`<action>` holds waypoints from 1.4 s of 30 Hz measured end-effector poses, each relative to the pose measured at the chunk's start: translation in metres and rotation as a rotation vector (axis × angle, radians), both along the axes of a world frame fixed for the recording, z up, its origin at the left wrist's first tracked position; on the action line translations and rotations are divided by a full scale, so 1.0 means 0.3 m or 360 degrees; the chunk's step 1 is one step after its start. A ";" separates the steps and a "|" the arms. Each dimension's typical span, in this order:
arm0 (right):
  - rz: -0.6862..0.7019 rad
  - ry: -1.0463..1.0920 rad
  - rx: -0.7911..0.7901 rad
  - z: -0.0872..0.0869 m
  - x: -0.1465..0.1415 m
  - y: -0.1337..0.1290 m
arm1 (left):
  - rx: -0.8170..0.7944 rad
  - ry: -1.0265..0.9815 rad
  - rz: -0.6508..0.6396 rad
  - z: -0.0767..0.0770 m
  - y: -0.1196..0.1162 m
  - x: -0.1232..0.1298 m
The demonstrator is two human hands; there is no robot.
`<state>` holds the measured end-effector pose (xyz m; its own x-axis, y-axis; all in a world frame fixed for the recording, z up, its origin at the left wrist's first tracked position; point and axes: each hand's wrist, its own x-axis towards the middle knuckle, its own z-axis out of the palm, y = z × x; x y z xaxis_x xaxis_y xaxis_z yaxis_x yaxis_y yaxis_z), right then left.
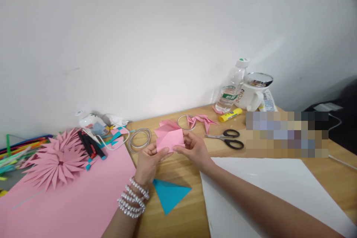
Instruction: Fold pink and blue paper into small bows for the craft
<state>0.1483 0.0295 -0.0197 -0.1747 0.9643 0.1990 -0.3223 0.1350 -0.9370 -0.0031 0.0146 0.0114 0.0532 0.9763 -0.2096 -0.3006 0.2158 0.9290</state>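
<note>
Pink folded paper (170,140) pinched in both hands (147,160) (196,150), blue triangle (172,194) just below, scissors (223,136) at right, spiky pink star (69,165) left

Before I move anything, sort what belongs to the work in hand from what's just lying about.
Work in hand:
small folded pink paper, between left hand and right hand
probably the blue paper triangle
possibly the black-handled metal scissors

Apparently just lying about:
clear plastic bottle with green label
white handled mug

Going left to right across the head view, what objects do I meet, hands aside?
Spiky pink paper flowers → thin looped rings → folded pink paper → black-handled scissors.
</note>
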 end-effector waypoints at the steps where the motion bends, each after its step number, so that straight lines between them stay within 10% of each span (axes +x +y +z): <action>1: 0.0029 0.0008 0.0015 -0.002 0.000 0.000 | 0.0006 0.0003 -0.0001 -0.001 0.000 -0.002; 42: 0.0132 0.0030 -0.0221 -0.017 0.011 0.022 | 0.0085 0.0218 -0.0053 -0.024 0.002 -0.018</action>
<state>0.1517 0.0362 -0.0248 -0.2525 0.9651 0.0690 -0.3446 -0.0230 -0.9385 -0.0085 0.0153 0.0043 0.0603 0.9845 -0.1647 -0.1635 0.1725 0.9713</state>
